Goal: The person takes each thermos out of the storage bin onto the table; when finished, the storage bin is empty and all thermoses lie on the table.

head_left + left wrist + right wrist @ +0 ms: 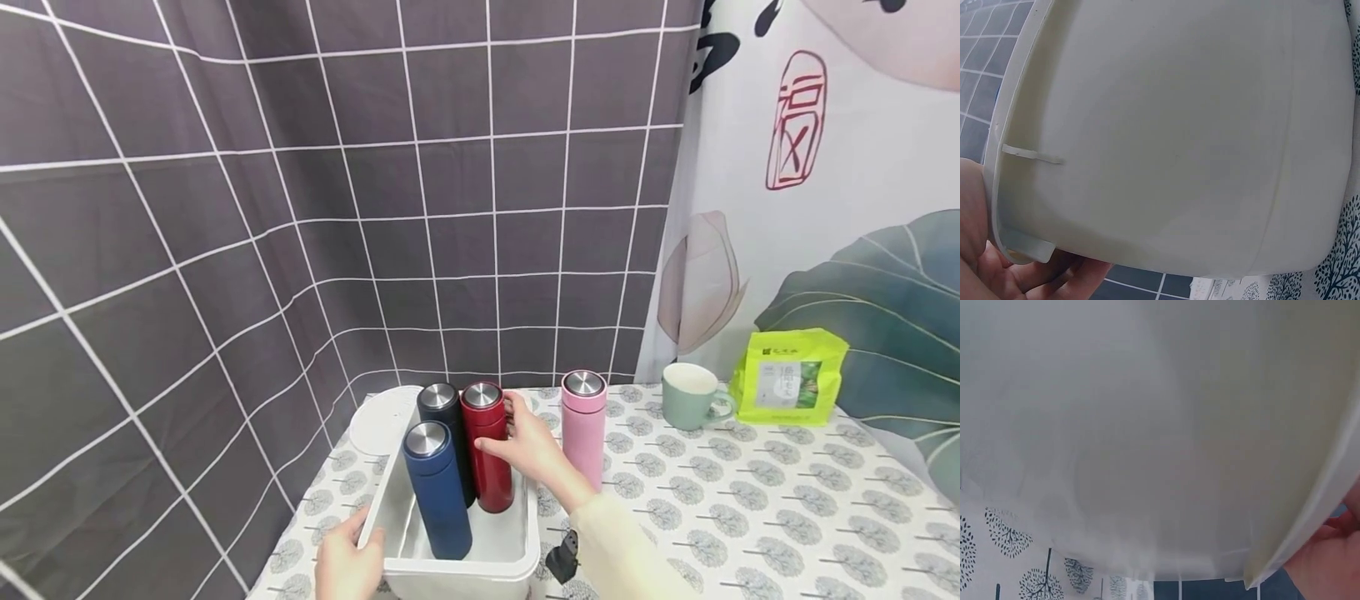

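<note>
A white plastic bin (pixel 461 570) holds three thermos bottles with silver-topped lids: a blue thermos (pixel 441 504) at the front, a black thermos (pixel 446 410) behind it and a red thermos (pixel 492 475) on the right. My right hand (pixel 531 446) holds the red thermos near its upper part, thumb on the near side and fingers on the far side. With my left hand (pixel 348 557) I grip the bin's left rim. The left wrist view shows fingers under that rim and the bin's outer wall (pixel 1172 137). A pink thermos (pixel 582 433) stands outside, right of the bin.
Right of the pink thermos are a pale green mug (pixel 684 400) and a bright green-yellow pouch (pixel 789 379). A white round object (pixel 378 421) lies behind the bin's left side. The tablecloth (pixel 750 517) has a tree print; grey checked fabric (pixel 450 175) hangs behind.
</note>
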Tool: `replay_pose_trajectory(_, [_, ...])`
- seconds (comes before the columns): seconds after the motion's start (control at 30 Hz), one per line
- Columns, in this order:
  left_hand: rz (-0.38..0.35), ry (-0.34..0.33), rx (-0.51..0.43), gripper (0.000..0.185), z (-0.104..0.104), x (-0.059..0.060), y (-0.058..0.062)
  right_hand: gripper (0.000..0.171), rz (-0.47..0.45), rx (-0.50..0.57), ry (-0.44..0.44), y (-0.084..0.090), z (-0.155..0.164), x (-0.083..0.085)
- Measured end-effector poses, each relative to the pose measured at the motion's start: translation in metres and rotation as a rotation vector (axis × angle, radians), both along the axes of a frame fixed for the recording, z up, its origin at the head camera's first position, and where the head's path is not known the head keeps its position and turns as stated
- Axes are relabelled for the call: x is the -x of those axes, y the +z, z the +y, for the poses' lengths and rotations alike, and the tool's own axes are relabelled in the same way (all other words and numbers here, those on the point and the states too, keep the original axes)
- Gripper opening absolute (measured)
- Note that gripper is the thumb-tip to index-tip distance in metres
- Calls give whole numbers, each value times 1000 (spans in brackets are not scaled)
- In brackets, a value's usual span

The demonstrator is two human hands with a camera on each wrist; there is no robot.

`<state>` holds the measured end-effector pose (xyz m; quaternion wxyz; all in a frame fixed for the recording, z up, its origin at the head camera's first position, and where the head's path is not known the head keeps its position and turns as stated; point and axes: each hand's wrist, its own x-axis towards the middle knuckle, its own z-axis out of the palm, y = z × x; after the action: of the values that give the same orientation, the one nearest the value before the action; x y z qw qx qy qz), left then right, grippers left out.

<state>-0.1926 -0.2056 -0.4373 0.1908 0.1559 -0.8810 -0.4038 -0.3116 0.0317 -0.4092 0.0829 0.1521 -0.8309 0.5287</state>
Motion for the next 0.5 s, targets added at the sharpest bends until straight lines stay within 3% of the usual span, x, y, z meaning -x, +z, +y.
replay_pose_trajectory(0.3, [0, -1, -5, 42, 1, 3, -1, 72, 78, -106, -44, 2, -4, 1])
replay_pose_trajectory(0.5, [9, 2, 5, 41, -1, 2, -4, 59, 127, -85, -56, -3, -7, -2])
